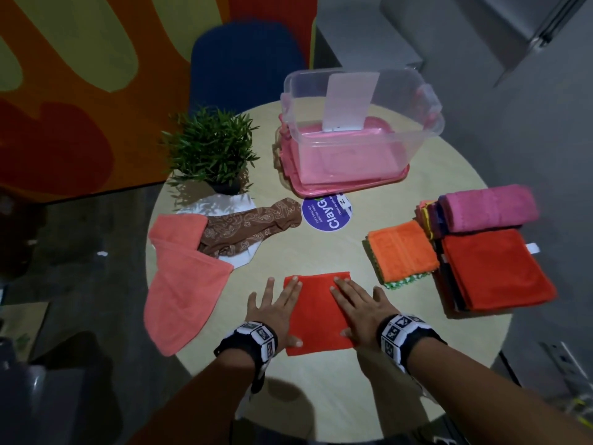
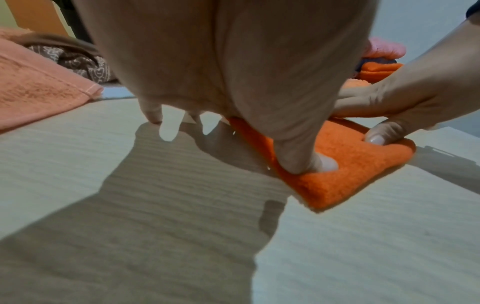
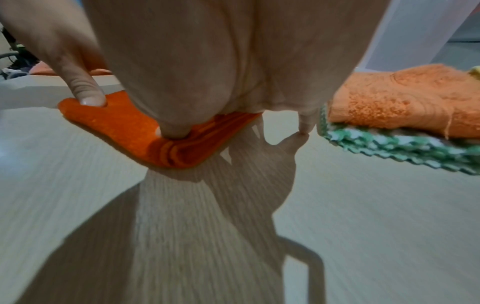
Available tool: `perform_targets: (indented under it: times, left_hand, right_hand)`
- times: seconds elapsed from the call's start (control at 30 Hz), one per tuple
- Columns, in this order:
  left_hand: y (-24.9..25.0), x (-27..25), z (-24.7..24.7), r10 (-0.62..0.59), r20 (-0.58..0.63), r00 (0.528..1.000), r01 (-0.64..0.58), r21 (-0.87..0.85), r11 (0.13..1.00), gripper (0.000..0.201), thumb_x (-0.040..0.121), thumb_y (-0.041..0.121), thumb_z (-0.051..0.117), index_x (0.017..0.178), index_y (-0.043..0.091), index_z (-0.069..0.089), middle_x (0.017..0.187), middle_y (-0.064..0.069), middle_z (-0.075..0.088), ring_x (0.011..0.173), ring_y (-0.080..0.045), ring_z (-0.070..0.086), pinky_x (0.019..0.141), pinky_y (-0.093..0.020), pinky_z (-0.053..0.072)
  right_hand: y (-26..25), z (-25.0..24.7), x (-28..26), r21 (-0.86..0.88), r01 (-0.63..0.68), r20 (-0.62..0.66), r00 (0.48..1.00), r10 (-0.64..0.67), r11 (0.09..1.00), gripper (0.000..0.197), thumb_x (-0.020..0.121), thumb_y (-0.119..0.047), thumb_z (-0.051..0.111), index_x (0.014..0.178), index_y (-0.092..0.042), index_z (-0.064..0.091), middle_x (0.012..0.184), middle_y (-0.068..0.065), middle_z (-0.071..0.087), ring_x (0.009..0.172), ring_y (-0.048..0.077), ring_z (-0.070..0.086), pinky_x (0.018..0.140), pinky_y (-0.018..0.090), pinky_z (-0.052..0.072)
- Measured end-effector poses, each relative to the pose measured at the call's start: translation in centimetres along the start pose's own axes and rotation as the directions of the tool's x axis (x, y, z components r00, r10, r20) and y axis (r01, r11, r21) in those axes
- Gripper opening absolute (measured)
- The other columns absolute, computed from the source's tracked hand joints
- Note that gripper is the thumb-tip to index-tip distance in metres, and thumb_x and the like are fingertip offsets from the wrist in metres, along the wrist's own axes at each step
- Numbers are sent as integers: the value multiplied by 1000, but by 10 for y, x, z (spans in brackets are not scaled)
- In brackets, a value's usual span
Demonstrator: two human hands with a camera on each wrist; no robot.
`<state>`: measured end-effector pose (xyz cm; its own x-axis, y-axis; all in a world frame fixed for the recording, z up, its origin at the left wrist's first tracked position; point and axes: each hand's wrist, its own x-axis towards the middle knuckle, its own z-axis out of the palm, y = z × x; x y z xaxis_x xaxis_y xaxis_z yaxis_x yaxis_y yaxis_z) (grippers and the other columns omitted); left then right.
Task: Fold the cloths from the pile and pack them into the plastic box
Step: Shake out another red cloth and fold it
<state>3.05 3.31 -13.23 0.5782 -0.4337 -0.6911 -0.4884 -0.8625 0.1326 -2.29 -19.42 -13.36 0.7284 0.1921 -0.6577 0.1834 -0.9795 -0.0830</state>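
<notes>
Cloth (image 1: 316,308) flat overhead, wrist views show thickness

Round pale table (image 1: 321,252) carries plant (image 1: 210,149), cloths (image 1: 494,268), pink lid (image 1: 346,178).

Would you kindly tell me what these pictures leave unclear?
- Head view: cloths lower in the right-hand stack, covered by the red cloth.
- Head view: round sticker text, partly under the plastic box.
- Wrist views: palms of left hand and right hand hide the folded cloth centre.
</notes>
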Motion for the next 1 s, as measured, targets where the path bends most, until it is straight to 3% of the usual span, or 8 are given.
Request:
perform_targets:
  times: [0.13, 0.23, 0.37, 0.47, 0.6, 0.77, 0.9, 1.0]
  left_hand:
    - [-1, -4, -3, 5, -6, 1000, -5, 0, 1000, 122, 80, 62, 66, 147, 33, -32, 155, 18, -35, 148, -31, -23, 115, -63, 8]
    - [1, -8, -1, 13, -96, 995, -20, -74, 997, 117, 80, 57, 69, 152, 34, -19, 160, 13, -25, 150, -30, -9, 116, -56, 16]
    - [-3, -6, -5, -268, -379, 886, 99, -409, 907, 75, 88, 59, 55, 149, 27, 26, 149, -4, 27, 132, -25, 36, 104, -43, 37]
    - [3, -2, -12, -345, -254, 903, 208, -444, 871, 57, 90, 63, 49, 132, 25, 48, 132, -4, 42, 123, -25, 44, 99, -42, 42]
    - [26, 6, -17, -343, -150, 927, 243, -457, 856, 42, 90, 53, 56, 115, 19, 50, 122, -6, 46, 115, -27, 48, 96, -40, 43]
    - [50, -2, -32, -310, -220, 925, 61, -719, 692, 17, 97, 29, 51, 96, 24, 35, 84, 0, 57, 77, -23, 57, 66, -31, 37]
    - [70, -20, -70, -246, -413, 877, -127, -692, 711, 24, 94, 18, 53, 96, 31, 34, 75, 3, 56, 68, -15, 56, 67, -34, 43]
    - [94, -31, -115, -182, -521, 834, -262, -664, 700, 31, 93, 14, 55, 103, 36, 35, 88, 7, 63, 80, -12, 63, 76, -35, 50]
  right_hand:
    - [2, 2, -7, 21, 25, -17, 1000, -25, 999, 97, 91, -57, 50, 154, -26, -17, 161, -4, -28, 152, 17, -11, 114, 60, 12]
    - [3, -3, -12, 80, 59, -87, 995, -52, 995, 98, 87, -53, 57, 156, -23, -5, 163, -1, -12, 150, 21, 2, 114, 59, 19]
    - [9, -10, -8, 257, 23, -328, 942, 65, 966, 83, 85, -51, 58, 150, -20, 16, 147, 6, 17, 133, 29, 33, 106, 48, 40]
    - [13, -14, 3, 392, -76, -228, 957, 177, 917, 79, 86, -47, 62, 147, -16, 21, 134, 10, 32, 122, 30, 44, 99, 44, 46]
    - [15, -14, 11, 430, -34, -184, 975, 125, 902, 65, 81, -41, 70, 131, -16, 36, 125, 8, 38, 115, 29, 46, 97, 40, 44]
    - [29, -12, 8, 558, 23, -173, 981, 89, 830, 47, 76, -31, 72, 109, -24, 41, 115, 0, 34, 100, 22, 51, 88, 36, 48]
    - [39, -25, 0, 773, 133, -173, 985, 4, 620, 50, 75, -35, 69, 106, -30, 30, 99, -1, 58, 79, 19, 64, 71, 33, 52]
    - [47, -42, -5, 873, 200, -219, 976, -8, 445, 69, 75, -31, 70, 122, -40, 19, 91, 4, 70, 77, 21, 71, 75, 39, 57]
